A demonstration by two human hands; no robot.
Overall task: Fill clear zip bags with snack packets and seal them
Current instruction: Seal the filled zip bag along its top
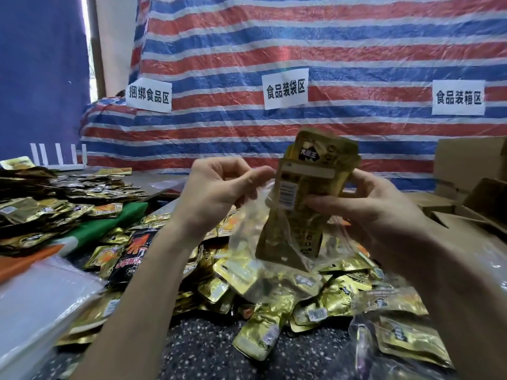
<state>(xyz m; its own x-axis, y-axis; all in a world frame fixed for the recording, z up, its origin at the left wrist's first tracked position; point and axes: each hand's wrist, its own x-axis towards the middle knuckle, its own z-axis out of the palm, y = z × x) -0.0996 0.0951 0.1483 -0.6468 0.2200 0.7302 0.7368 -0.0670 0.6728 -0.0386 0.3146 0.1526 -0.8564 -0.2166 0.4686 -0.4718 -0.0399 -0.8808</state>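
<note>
A stack of gold snack packets (pixel 304 187) stands upright in mid-air, its lower half inside a clear zip bag (pixel 247 242). My right hand (pixel 375 204) grips the stack at its middle, fingers curled round it. My left hand (pixel 219 187) pinches the bag's open rim on the left side, holding the mouth apart. The bag hangs down over a heap of loose gold packets (pixel 288 292) on the speckled table.
A filled clear bag (pixel 397 333) lies at the lower right. White plastic sheets (pixel 38 311) sit lower left, with black and orange packets (pixel 131 256) beside them. More gold packets (pixel 41 212) pile up at left. Cardboard boxes (pixel 472 171) stand right, a striped tarp (pixel 301 50) behind.
</note>
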